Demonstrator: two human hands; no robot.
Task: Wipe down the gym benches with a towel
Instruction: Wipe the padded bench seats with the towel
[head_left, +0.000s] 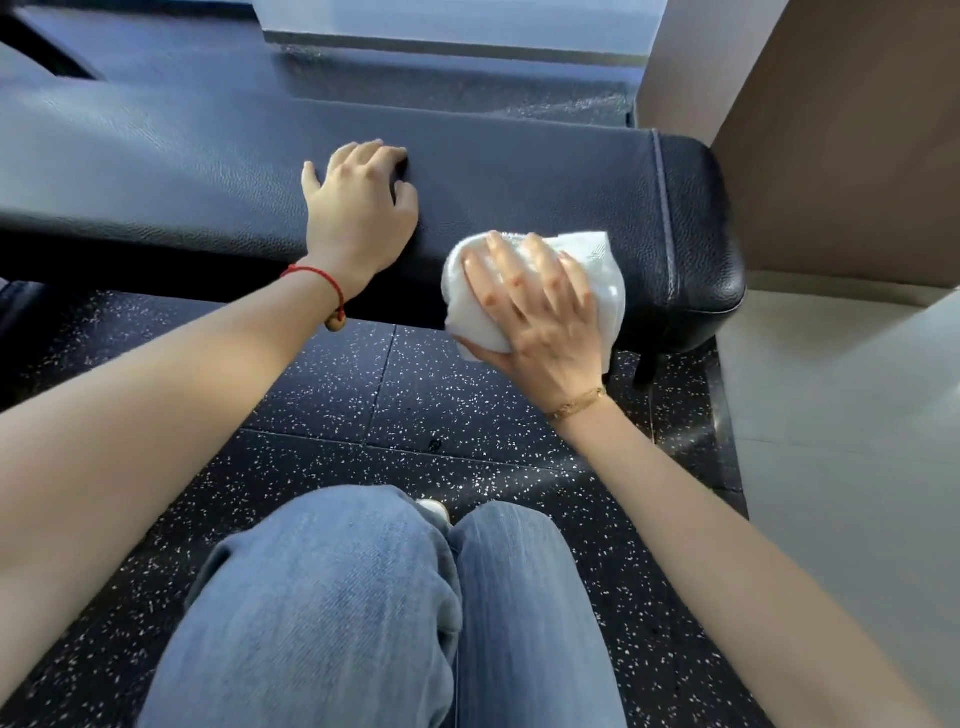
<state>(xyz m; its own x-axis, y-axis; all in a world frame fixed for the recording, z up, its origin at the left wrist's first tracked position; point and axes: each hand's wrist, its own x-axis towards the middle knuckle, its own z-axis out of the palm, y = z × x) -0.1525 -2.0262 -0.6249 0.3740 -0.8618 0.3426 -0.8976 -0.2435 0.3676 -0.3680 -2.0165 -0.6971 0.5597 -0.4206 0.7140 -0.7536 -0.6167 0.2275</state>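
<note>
Right hand (540, 306), fingers spread, presses the folded white towel (597, 275) on the front edge of the black padded leather bench (208, 171). Left hand (358, 208) braces flat alongside. Wiping underway; finished share unclear.

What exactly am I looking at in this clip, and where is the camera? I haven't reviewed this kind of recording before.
There is no machine here: a person works with bare hands, and the single picture comes from a wide-angle camera worn on their head, looking forward and down. That is why you see both forearms and their jeans-clad knees at the bottom. In front of them is a black padded gym bench standing on speckled dark flooring. The right hand presses a folded white towel against the bench's near edge, close to its end, fingers spread over the cloth. The left hand rests on top of the padding and holds nothing. A beige wall stands on the right.
</note>
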